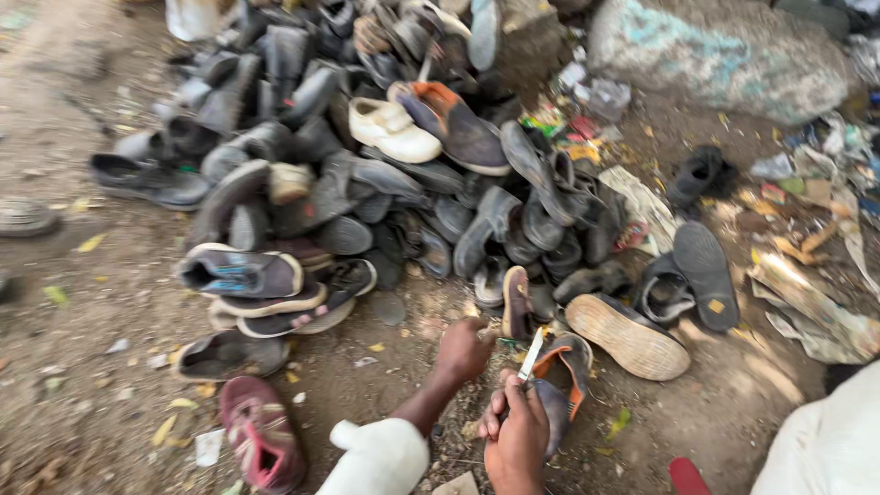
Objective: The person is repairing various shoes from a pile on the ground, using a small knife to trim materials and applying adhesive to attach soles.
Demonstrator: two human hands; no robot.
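Right hand (pixel 515 431) clamped on small knife (pixel 531 357), blade over orange-lined shoe (pixel 561 385); left hand (pixel 466 348) fisted just beside it.

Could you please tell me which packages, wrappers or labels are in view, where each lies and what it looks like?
Crumpled colourful wrappers: right of the shoe pile, green, red, yellow.
Flattened tan packaging scraps: right edge, on dirt.
Small white paper scrap: lower left, beside maroon shoe.

Right hand (pixel 515 433) holds a knife (pixel 531 356) over an orange-strapped sandal (pixel 561 378).
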